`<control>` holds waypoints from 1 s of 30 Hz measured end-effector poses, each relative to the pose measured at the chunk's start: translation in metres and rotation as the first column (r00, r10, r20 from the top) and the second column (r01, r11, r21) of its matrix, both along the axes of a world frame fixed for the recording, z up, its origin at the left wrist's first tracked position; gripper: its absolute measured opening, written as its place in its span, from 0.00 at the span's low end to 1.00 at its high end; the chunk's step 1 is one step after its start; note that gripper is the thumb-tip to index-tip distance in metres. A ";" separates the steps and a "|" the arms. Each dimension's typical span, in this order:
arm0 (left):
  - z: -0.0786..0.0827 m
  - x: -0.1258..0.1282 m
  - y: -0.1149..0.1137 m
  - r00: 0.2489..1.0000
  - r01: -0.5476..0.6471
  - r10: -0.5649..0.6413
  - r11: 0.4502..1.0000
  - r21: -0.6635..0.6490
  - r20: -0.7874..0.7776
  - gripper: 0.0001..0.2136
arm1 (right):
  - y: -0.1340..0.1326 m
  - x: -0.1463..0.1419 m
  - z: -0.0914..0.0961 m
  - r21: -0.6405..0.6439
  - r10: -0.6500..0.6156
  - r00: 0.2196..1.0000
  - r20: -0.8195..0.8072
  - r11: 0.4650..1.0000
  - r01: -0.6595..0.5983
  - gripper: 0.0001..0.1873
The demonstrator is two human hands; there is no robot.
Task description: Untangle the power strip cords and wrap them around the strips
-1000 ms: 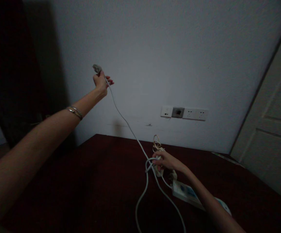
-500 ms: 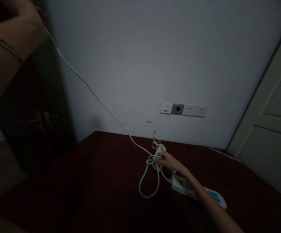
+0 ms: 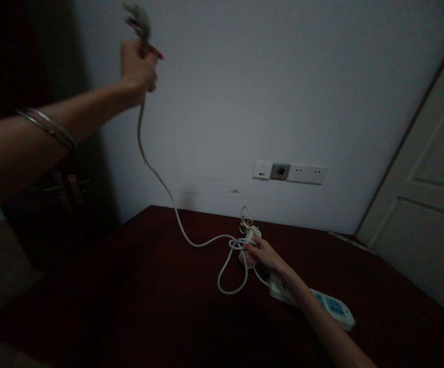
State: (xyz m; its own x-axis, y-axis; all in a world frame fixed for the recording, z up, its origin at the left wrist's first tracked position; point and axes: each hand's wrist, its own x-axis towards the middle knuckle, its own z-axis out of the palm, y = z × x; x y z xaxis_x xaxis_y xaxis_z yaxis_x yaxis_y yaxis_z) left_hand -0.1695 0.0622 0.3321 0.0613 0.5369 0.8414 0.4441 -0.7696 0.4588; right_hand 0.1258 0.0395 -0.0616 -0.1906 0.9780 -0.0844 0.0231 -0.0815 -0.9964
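Observation:
My left hand [image 3: 139, 71] is raised at the upper left, closed around a white power cord [image 3: 171, 197]. Above its fingers sticks up a blurred pale piece [image 3: 139, 23], apparently the cord's plug. The cord hangs from that hand in a slack curve to the dark red table. There, my right hand [image 3: 265, 254] pinches the cord where it crosses itself in small loops, with one larger loop hanging toward me. From the loops the cord runs to a white power strip [image 3: 339, 311] with blue markings, partly hidden under my right forearm.
A second white power strip [image 3: 253, 234] with a coiled cream cord [image 3: 246, 221] lies behind my right hand on the dark red table [image 3: 160, 327]. Wall sockets [image 3: 308, 174] sit above the table. A pale door [image 3: 428, 204] is at right, dark door handles [image 3: 75, 186] at left.
My left hand has moved right and lower into fuller view, bringing the pale end with it. The cord has gone from nearly taut to slack. My right hand stays nearly in place.

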 end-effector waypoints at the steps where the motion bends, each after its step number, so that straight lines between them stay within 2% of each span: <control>1: -0.013 0.010 0.004 0.999 -0.029 0.029 0.999 0.020 -0.020 0.14 | -0.001 0.000 0.002 -0.015 -0.002 1.000 -0.028 1.000 0.002 0.17; 3: -0.055 0.037 0.007 0.994 -0.035 0.033 0.999 -0.020 -0.103 0.12 | -0.005 -0.001 0.007 -0.036 -0.011 0.998 -0.068 0.999 0.008 0.15; 5: -0.109 0.068 0.004 0.971 0.048 -0.094 0.977 -0.208 -0.220 0.11 | -0.007 0.000 0.011 -0.059 -0.031 0.994 -0.100 0.998 0.025 0.12; 7: -0.165 0.094 -0.002 0.931 0.120 -0.252 0.895 -0.430 -0.264 0.13 | -0.009 0.002 0.012 -0.075 -0.053 0.989 -0.141 0.996 0.042 0.10; 10: -0.235 0.116 -0.007 0.830 0.141 -0.463 0.712 -0.688 -0.310 0.15 | -0.009 0.005 0.011 -0.090 -0.053 0.979 -0.199 0.995 0.036 0.08; 11: -0.253 0.119 -0.006 0.787 0.125 -0.522 0.656 -0.744 -0.328 0.16 | -0.009 0.006 0.011 -0.092 -0.049 0.976 -0.210 0.995 0.031 0.08; 13: -0.284 0.124 -0.002 0.722 0.091 -0.600 0.578 -0.811 -0.346 0.15 | -0.009 0.008 0.011 -0.096 -0.047 0.975 -0.219 0.995 0.026 0.09; 15: -0.307 0.126 0.004 0.652 0.115 -0.667 0.556 -0.823 -0.360 0.14 | -0.011 0.009 0.011 -0.088 -0.038 0.974 -0.222 0.996 0.019 0.10; 16: -0.315 0.128 0.007 0.626 0.126 -0.684 0.561 -0.818 -0.373 0.13 | -0.012 0.009 0.011 -0.085 -0.029 0.975 -0.222 0.996 0.010 0.10; 18: -0.325 0.130 0.012 0.596 0.155 -0.679 0.622 -0.768 -0.429 0.12 | -0.015 0.010 0.011 -0.079 -0.006 0.975 -0.223 0.997 -0.012 0.10; 20: -0.327 0.131 0.015 0.578 0.172 -0.634 0.710 -0.683 -0.514 0.11 | -0.016 0.011 0.011 -0.078 0.000 0.976 -0.219 0.997 -0.017 0.10; 22: -0.323 0.130 0.017 0.545 0.164 -0.597 0.765 -0.623 -0.589 0.10 | -0.017 0.012 0.011 -0.079 -0.011 0.978 -0.211 0.997 -0.006 0.11; 24: -0.317 0.128 0.018 0.498 0.157 -0.606 0.766 -0.623 -0.620 0.12 | -0.017 0.013 0.011 -0.075 -0.015 0.978 -0.208 0.997 -0.001 0.12; 27: -0.307 0.123 0.020 0.419 0.189 -0.672 0.723 -0.665 -0.611 0.13 | -0.020 0.012 0.013 -0.058 0.011 0.981 -0.195 0.998 -0.023 0.14; 30: -0.303 0.119 0.024 0.428 0.148 -0.648 0.738 -0.658 -0.630 0.14 | -0.023 0.012 0.015 -0.026 0.061 0.990 -0.123 0.998 -0.065 0.17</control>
